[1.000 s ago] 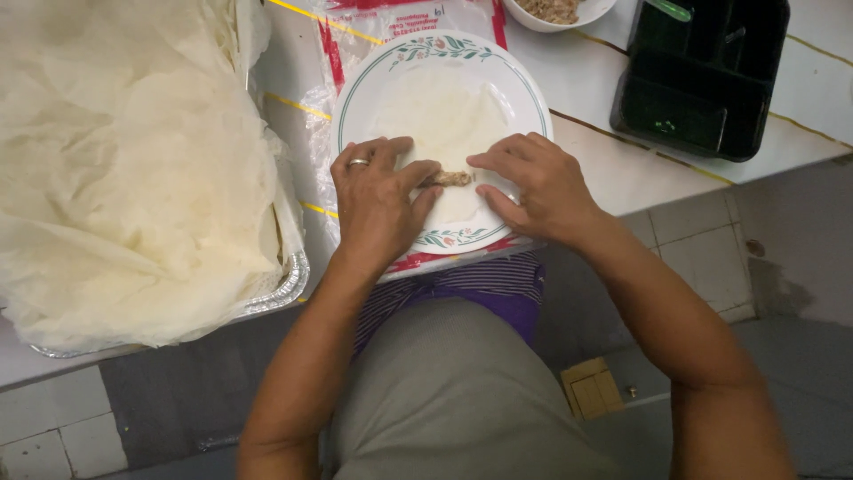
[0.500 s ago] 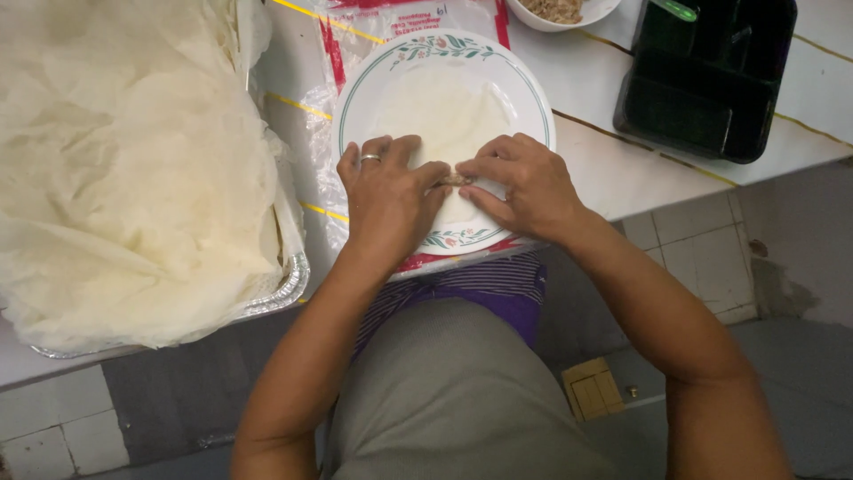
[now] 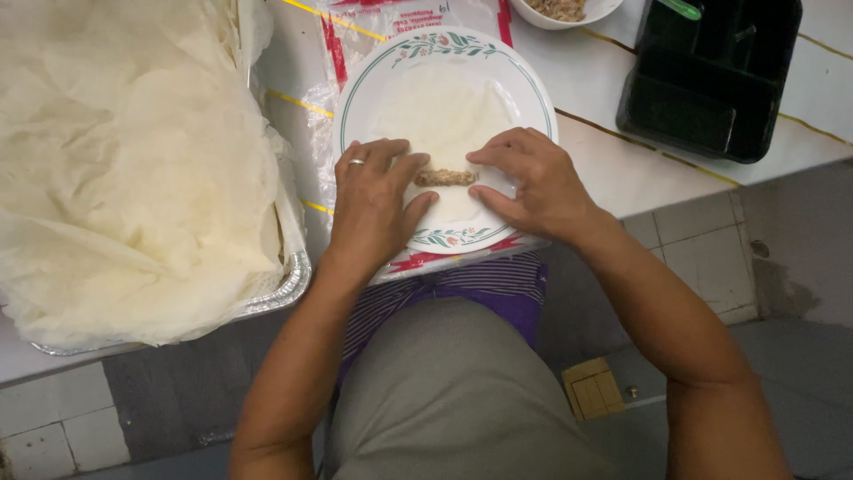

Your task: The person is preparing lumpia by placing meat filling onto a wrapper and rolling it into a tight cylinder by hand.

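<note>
Counter: white tiled top (image 3: pixel 622 169), near edge over grey tiled front.
Left hand (image 3: pixel 373 200): fingers flat, spread on thin wrapper (image 3: pixel 444 116), pressing, not gripping; ring on one finger.
Right hand (image 3: pixel 533 182): fingers flat on wrapper, same.
Filling (image 3: pixel 444 178): brown strip between both hands' fingertips, ends hidden.
Plate (image 3: pixel 533 84): white, floral rim, at counter's near edge.
Package (image 3: pixel 355 27): clear plastic, red print, under plate, mostly covered.
Foil tray (image 3: pixel 284 284): left, heaped pale sheets, cut off.
Black tray (image 3: pixel 711 80): far right corner.
Bowl (image 3: pixel 569 11): far edge, cut off.

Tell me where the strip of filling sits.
Head view: the strip of filling lies on the wrapper on the plate, between the left hand and right hand.
</note>
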